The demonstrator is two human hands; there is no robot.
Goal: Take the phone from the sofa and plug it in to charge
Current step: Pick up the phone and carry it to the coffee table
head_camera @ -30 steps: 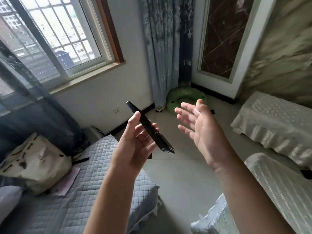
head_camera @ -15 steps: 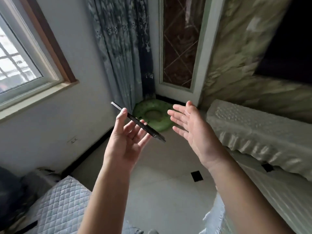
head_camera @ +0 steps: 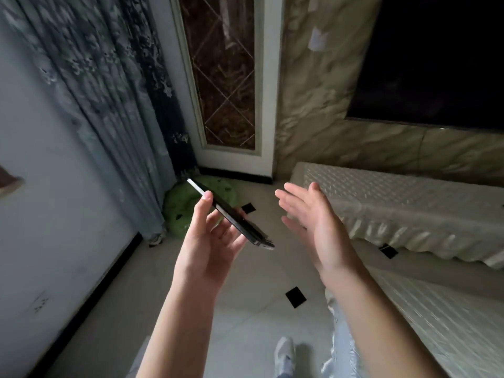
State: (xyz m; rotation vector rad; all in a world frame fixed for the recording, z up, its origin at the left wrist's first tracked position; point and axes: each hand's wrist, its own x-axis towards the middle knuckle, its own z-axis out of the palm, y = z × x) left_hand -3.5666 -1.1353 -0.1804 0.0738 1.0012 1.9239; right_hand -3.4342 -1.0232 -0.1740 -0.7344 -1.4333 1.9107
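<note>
A thin black phone (head_camera: 231, 215) lies edge-on across the fingers of my left hand (head_camera: 211, 241), thumb pressed on its upper edge, screen side tilted up. My right hand (head_camera: 313, 222) hovers open just to the right of the phone, palm facing left, fingers spread, holding nothing. A wall socket (head_camera: 41, 302) shows low on the white wall at the left. No charger or cable is visible. The sofa is out of view.
A low cabinet under a cream cloth (head_camera: 409, 208) runs along the right, beneath a dark screen (head_camera: 436, 58). Another covered surface (head_camera: 450, 323) is at the near right. A green swim ring (head_camera: 185, 211) lies by the curtain (head_camera: 109, 91) in the corner. My shoe (head_camera: 285, 356) stands on the tiled floor.
The view has swung right: the window and quilted sofa have left the frame and the dark screen has come in. Both hands keep the same pose, phone still in the left.
</note>
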